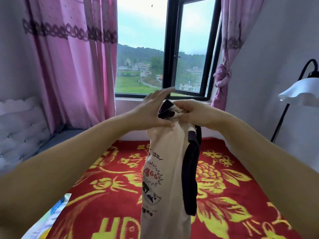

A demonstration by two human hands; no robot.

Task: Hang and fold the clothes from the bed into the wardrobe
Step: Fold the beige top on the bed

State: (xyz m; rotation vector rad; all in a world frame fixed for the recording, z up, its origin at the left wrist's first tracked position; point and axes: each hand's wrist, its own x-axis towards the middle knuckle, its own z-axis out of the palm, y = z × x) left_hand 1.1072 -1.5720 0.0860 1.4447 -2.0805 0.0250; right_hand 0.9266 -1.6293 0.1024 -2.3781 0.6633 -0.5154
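The T-shirt (165, 169) is soft matt cloth, cream with dark trim. The blanket (224, 195) looks like thick, fuzzy fabric. The curtains (77, 66) are thin cloth with slight sheen. The window frame (170, 49) looks like smooth dark metal. The lampshade (300, 92) is glossy white.

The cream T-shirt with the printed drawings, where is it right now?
In the head view the cream T-shirt hangs mid-frame above the red bedspread, bunched at its top in the right hand, with the left hand open against it, before the window.
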